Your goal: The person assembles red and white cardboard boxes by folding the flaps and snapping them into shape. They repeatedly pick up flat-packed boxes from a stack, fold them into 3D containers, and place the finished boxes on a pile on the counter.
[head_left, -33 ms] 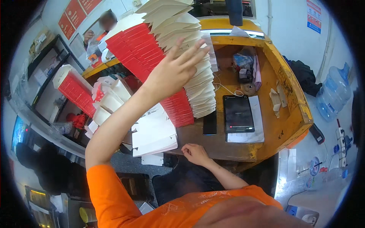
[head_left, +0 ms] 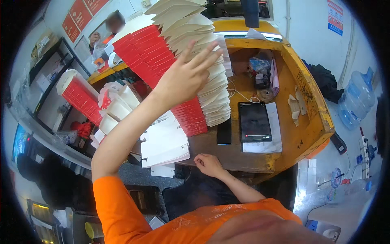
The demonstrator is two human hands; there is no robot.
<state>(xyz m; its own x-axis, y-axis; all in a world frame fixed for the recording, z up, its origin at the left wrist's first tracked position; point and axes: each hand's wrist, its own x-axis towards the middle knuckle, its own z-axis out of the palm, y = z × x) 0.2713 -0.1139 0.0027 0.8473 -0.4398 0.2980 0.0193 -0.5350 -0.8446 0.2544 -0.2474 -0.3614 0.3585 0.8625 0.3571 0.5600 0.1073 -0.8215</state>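
My left hand [head_left: 183,79] is raised with its fingers spread, in front of a tall leaning stack of nested paper cartons. I cannot tell whether it touches them. The stack shows red sides [head_left: 148,57] on the left and cream flaps [head_left: 217,85] on the right. At the desk's front edge, my right hand [head_left: 209,163] rests with its fingers curled in and nothing visible in them. Left of it lies a pile of flat white carton blanks [head_left: 165,144], partly under my left forearm. A dark phone [head_left: 224,132] lies beside the stack's foot.
A tablet [head_left: 254,122] lies on white paper, right of the phone. Yellow wooden walls [head_left: 313,93] enclose the desk's right side. More red cartons [head_left: 79,97] and open white boxes stand left. A person [head_left: 115,24] is at the back left. A water jug [head_left: 357,99] stands right.
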